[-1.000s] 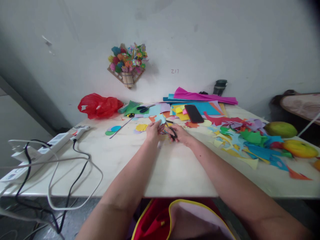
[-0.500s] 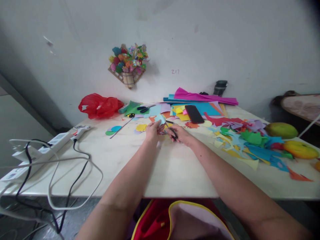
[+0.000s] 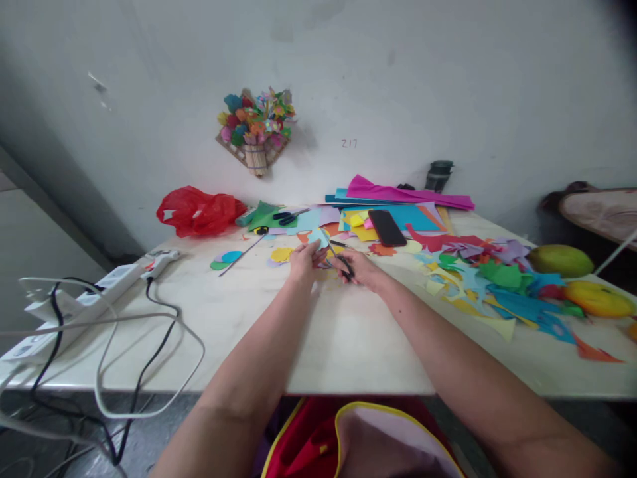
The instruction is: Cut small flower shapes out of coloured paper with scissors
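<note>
A small piece of light blue paper (image 3: 316, 237) is pinched in my left hand (image 3: 304, 260), over the middle of the table. My right hand (image 3: 359, 267) grips dark-handled scissors (image 3: 347, 265), their blades pointing up and left beside the paper's right edge. Whether the blades touch the paper I cannot tell. Just left of my left hand lie yellow paper cutouts (image 3: 281, 254). Blue and green paper circles (image 3: 231, 256) rest farther left, near a thin dark strip (image 3: 242, 254).
Coloured paper scraps (image 3: 472, 272) and mangoes (image 3: 597, 298) cover the table's right side. A phone (image 3: 387, 228) lies on paper sheets behind my hands. A second pair of scissors (image 3: 288, 216) and a red plastic bag (image 3: 199, 211) sit at the back. Cables and a power strip (image 3: 79, 309) occupy the left.
Almost nothing differs. Both hands keep their place with the light blue paper and the scissors; only a very slight shift of the view shows.
</note>
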A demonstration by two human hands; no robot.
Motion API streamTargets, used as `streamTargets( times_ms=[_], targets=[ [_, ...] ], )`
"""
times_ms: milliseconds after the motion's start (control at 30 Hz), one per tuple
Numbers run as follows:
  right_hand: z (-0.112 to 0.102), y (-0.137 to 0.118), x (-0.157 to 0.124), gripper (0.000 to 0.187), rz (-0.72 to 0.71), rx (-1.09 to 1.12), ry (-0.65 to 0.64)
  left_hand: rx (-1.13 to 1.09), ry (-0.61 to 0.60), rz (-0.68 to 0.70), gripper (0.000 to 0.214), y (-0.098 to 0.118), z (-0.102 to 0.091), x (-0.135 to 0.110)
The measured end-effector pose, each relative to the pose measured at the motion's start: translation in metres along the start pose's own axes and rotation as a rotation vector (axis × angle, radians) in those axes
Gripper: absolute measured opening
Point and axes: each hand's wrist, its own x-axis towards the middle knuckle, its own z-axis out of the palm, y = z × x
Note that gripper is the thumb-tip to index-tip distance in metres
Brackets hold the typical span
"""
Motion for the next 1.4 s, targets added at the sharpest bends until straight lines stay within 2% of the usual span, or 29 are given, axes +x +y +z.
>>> streamTargets(
  times_ms=[300, 500, 767, 933, 1400],
  targets=[
    [-0.010, 0.008, 0.005, 0.030, -0.037, -0.077, -0.070, 0.021, -0.037, 0.019, 0.013, 0.002, -0.007, 0.006],
    [-0.026, 0.000, -0.001, 0.024, 0.015, -0.093, -0.119, 0.057, -0.027, 0.030, 0.016, 0.010, -0.017, 0.014],
    [-0.049, -0.008, -0.011, 0.029, 0.046, -0.263, -0.225, 0.134, -0.181, -0.016, 0.015, 0.017, -0.028, 0.021],
    [-0.059, -0.010, -0.015, 0.031, 0.100, -0.291, -0.275, 0.192, -0.245, -0.073, 0.013, 0.019, -0.031, 0.019],
    [-0.070, -0.025, -0.024, 0.035, 0.089, -0.409, -0.337, 0.304, -0.363, -0.169, 0.015, 0.023, -0.036, 0.020]
  ],
)
